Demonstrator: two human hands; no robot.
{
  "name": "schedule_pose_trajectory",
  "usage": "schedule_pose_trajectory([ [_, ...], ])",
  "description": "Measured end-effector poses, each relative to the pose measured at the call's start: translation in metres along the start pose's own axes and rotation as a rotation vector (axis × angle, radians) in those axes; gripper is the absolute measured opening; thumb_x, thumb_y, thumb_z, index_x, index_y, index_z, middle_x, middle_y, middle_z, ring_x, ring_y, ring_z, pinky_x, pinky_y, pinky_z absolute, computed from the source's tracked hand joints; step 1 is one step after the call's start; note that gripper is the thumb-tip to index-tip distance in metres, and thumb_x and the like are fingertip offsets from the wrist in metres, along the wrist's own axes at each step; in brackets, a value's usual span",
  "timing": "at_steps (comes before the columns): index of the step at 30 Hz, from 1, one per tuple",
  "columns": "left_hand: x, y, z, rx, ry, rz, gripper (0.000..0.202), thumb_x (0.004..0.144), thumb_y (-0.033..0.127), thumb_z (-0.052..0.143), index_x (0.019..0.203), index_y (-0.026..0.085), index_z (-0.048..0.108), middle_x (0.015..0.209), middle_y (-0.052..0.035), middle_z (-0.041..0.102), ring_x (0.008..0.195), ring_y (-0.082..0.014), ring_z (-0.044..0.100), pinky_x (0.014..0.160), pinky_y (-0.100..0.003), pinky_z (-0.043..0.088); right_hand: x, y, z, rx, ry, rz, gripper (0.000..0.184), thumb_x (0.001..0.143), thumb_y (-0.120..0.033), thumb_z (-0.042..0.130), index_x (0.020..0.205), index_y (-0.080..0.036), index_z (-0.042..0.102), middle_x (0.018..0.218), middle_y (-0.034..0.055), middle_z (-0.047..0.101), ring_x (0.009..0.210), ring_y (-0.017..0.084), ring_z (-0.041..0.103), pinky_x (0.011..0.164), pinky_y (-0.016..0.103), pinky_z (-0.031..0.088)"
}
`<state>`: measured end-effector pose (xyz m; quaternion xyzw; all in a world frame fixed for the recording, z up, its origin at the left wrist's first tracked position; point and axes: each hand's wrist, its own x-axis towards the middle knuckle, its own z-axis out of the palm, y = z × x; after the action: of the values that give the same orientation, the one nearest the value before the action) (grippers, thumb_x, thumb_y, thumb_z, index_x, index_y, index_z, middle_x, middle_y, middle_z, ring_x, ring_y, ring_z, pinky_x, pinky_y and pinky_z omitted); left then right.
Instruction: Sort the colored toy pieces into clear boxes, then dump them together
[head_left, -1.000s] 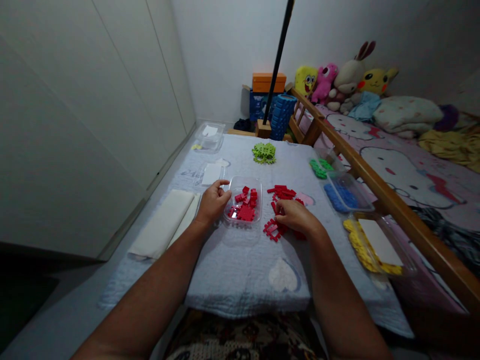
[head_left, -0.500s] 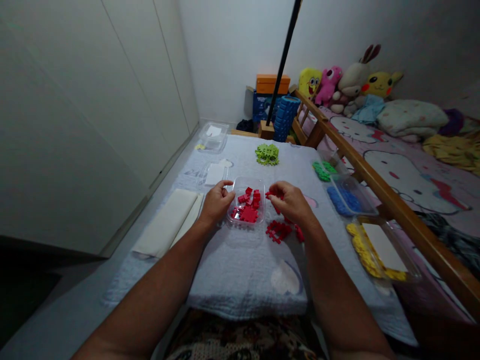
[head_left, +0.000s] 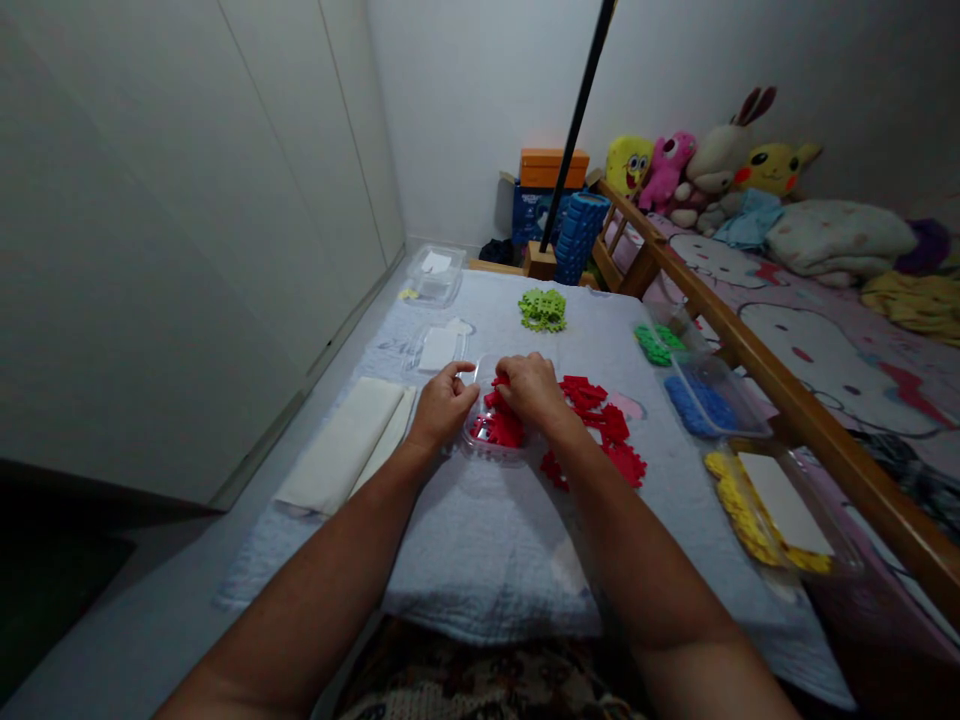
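Observation:
A clear plastic container point(head_left: 496, 456) with red interlocking plastic pieces point(head_left: 500, 430) inside stands at the middle of the cloth-covered table. My left hand point(head_left: 444, 408) is at its left side, thumb and forefinger closed on the rim. Over the container's right part, my right hand point(head_left: 531, 388) has its fingers curled down around a red piece; much of that piece is hidden. Loose red pieces point(head_left: 621, 455) lie in a pile to the right, partly behind my right forearm.
Light green pieces point(head_left: 542, 310) form a pile farther back. Along the right edge stand containers of green point(head_left: 660, 343), blue point(head_left: 701, 405) and yellow pieces point(head_left: 739, 510). At left lie a folded cream cloth point(head_left: 341, 440) and a clear lid point(head_left: 442, 348). A wooden bed rail point(head_left: 787, 390) borders the right.
My right hand has moved left from the loose red pieces to over the container. My left hand stays at the container's left side. The view has shifted slightly.

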<state>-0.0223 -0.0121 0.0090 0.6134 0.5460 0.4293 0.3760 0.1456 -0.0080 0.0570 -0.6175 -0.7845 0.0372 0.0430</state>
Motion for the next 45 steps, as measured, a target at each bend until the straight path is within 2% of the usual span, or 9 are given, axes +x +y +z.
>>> schedule_pose_trajectory([
  [8, -0.001, 0.001, 0.0, -0.01, 0.0, -0.008, 0.037, 0.08, 0.031, 0.063, 0.112, 0.015, 0.069, 0.055, 0.0086, 0.046, 0.055, -0.0143, 0.048, 0.059, -0.028, 0.034, -0.002, 0.007, 0.003, 0.062, 0.048, 0.04, 0.028, 0.1, -0.026, 0.06, 0.125, -0.022, 0.073, 0.126, 0.0124, 0.076, 0.118, 0.031, 0.06, 0.099, 0.043, 0.042],
  [13, -0.001, 0.001, 0.001, -0.031, -0.004, -0.021, 0.037, 0.08, 0.033, 0.063, 0.113, 0.016, 0.068, 0.055, 0.0089, 0.044, 0.056, -0.0144, 0.047, 0.059, -0.028, 0.034, -0.019, 0.036, -0.001, 0.202, 0.114, 0.064, 0.022, 0.095, -0.017, 0.064, 0.114, -0.02, 0.075, 0.118, 0.0106, 0.078, 0.111, 0.027, 0.064, 0.099, 0.04, 0.045],
  [20, -0.002, 0.0, 0.003, -0.028, -0.024, -0.019, 0.038, 0.079, 0.033, 0.063, 0.112, 0.016, 0.069, 0.056, 0.0089, 0.043, 0.055, -0.0137, 0.045, 0.058, -0.028, 0.032, -0.048, 0.073, -0.005, 0.432, 0.195, 0.056, 0.018, 0.088, -0.012, 0.068, 0.103, -0.019, 0.075, 0.105, 0.0072, 0.075, 0.093, 0.019, 0.066, 0.085, 0.031, 0.048],
  [23, -0.002, 0.0, 0.002, -0.027, -0.014, -0.019, 0.038, 0.079, 0.033, 0.063, 0.112, 0.016, 0.069, 0.056, 0.0088, 0.043, 0.054, -0.0135, 0.045, 0.057, -0.028, 0.031, -0.06, 0.082, -0.008, 0.456, 0.134, 0.07, 0.016, 0.089, -0.011, 0.065, 0.1, -0.018, 0.074, 0.096, 0.0047, 0.073, 0.083, 0.017, 0.064, 0.075, 0.028, 0.045],
  [26, -0.002, 0.001, 0.002, -0.018, -0.005, -0.019, 0.037, 0.078, 0.033, 0.063, 0.111, 0.017, 0.07, 0.057, 0.0086, 0.043, 0.054, -0.0135, 0.045, 0.057, -0.027, 0.031, -0.073, 0.085, -0.009, 0.458, -0.05, 0.036, 0.014, 0.086, -0.009, 0.067, 0.094, -0.019, 0.072, 0.087, 0.0017, 0.071, 0.075, 0.015, 0.062, 0.069, 0.026, 0.042],
  [29, -0.002, 0.002, 0.002, -0.003, 0.004, -0.018, 0.038, 0.078, 0.032, 0.063, 0.111, 0.016, 0.07, 0.057, 0.0082, 0.044, 0.055, -0.0136, 0.045, 0.057, -0.027, 0.032, -0.087, 0.085, -0.009, 0.426, -0.23, 0.007, 0.018, 0.083, -0.008, 0.073, 0.098, -0.018, 0.073, 0.088, 0.0027, 0.072, 0.076, 0.016, 0.063, 0.069, 0.026, 0.043],
  [32, -0.002, 0.002, 0.002, 0.003, 0.003, -0.015, 0.039, 0.078, 0.032, 0.062, 0.112, 0.016, 0.07, 0.058, 0.0079, 0.045, 0.056, -0.0138, 0.046, 0.058, -0.027, 0.033, -0.098, 0.084, -0.007, 0.369, -0.309, 0.007, 0.022, 0.081, -0.012, 0.079, 0.103, -0.017, 0.075, 0.093, 0.0049, 0.074, 0.081, 0.017, 0.065, 0.069, 0.026, 0.043],
  [37, -0.002, 0.004, 0.002, 0.001, 0.005, -0.017, 0.04, 0.078, 0.032, 0.063, 0.113, 0.015, 0.07, 0.058, 0.0075, 0.046, 0.056, -0.0141, 0.046, 0.058, -0.027, 0.033, -0.102, 0.085, 0.002, 0.262, -0.287, 0.018, 0.014, 0.083, -0.007, 0.074, 0.092, -0.017, 0.074, 0.09, 0.0047, 0.073, 0.079, 0.017, 0.063, 0.068, 0.026, 0.038],
  [45, -0.004, 0.006, 0.001, -0.01, 0.008, -0.021, 0.038, 0.078, 0.031, 0.063, 0.111, 0.015, 0.07, 0.058, 0.0074, 0.046, 0.056, -0.0138, 0.046, 0.058, -0.027, 0.033, -0.092, 0.09, 0.014, 0.316, -0.105, 0.02, 0.015, 0.081, -0.006, 0.071, 0.076, -0.019, 0.066, 0.077, -0.0009, 0.064, 0.071, 0.014, 0.053, 0.065, 0.026, 0.03],
])
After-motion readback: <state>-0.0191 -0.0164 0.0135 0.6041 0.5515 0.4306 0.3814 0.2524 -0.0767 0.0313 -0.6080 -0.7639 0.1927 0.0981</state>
